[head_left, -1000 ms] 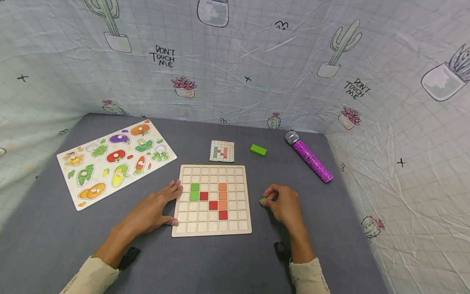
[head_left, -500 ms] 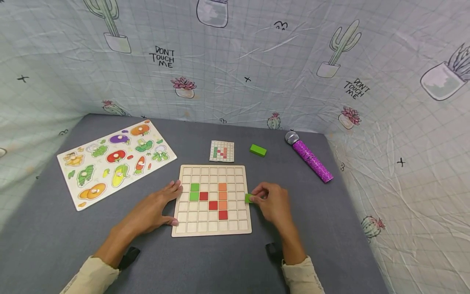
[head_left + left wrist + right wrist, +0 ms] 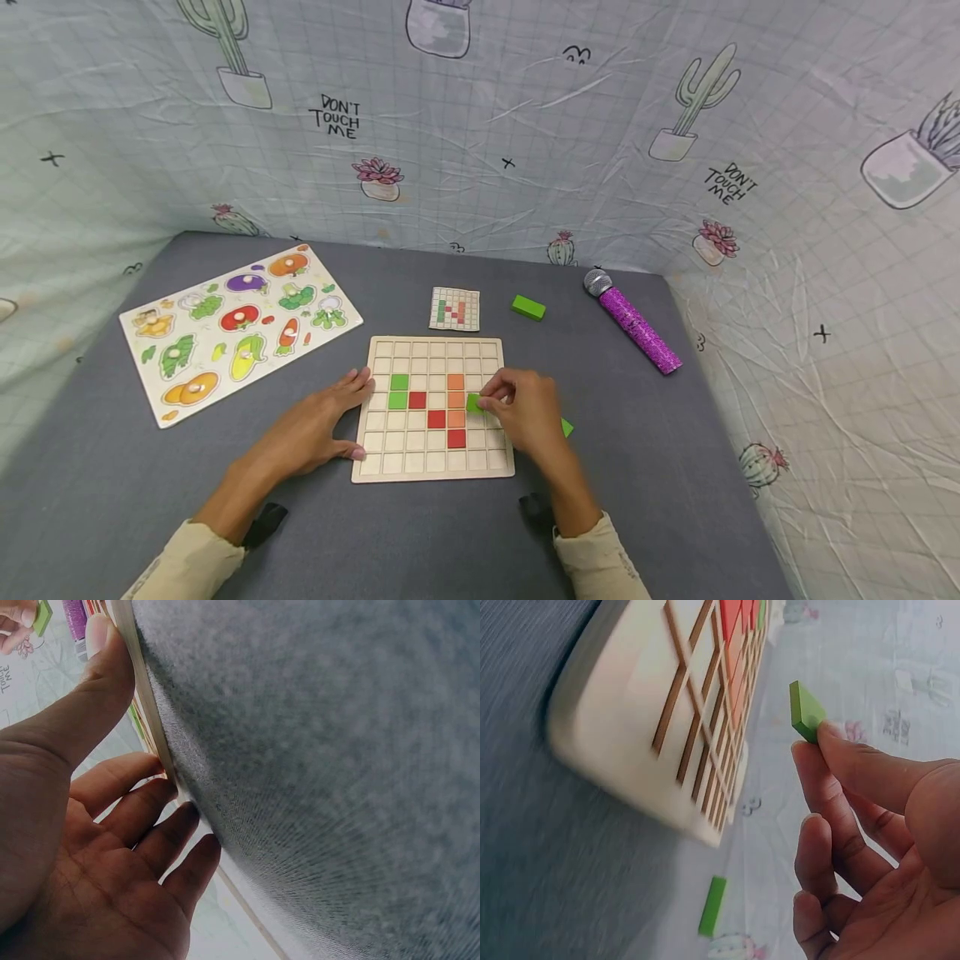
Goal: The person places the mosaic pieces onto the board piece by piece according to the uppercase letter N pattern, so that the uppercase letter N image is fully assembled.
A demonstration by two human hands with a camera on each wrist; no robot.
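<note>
A wooden grid board (image 3: 432, 472) lies on the table with green, red and orange square tiles set in some of its cells. My left hand (image 3: 307, 429) rests against the board's left edge, thumb and fingers spread; in the left wrist view the thumb (image 3: 97, 682) lies on the rim. Between thumb and fingertips, my right hand (image 3: 528, 412) pinches a green square tile (image 3: 805, 712), held above the right part of the board beside the orange column. Another green piece (image 3: 567, 427) shows partly from behind the right wrist.
A small pattern card (image 3: 453, 309) and a green block (image 3: 528, 307) lie behind the board. At the right is a glittery purple microphone (image 3: 637, 327). A vegetable puzzle board (image 3: 142, 379) lies at the left. A printed cloth (image 3: 480, 208) hangs behind the table.
My right hand has carried the green tile leftward from the table to above the board, uncovering another green piece near the wrist. My left hand has stayed at the board's edge.
</note>
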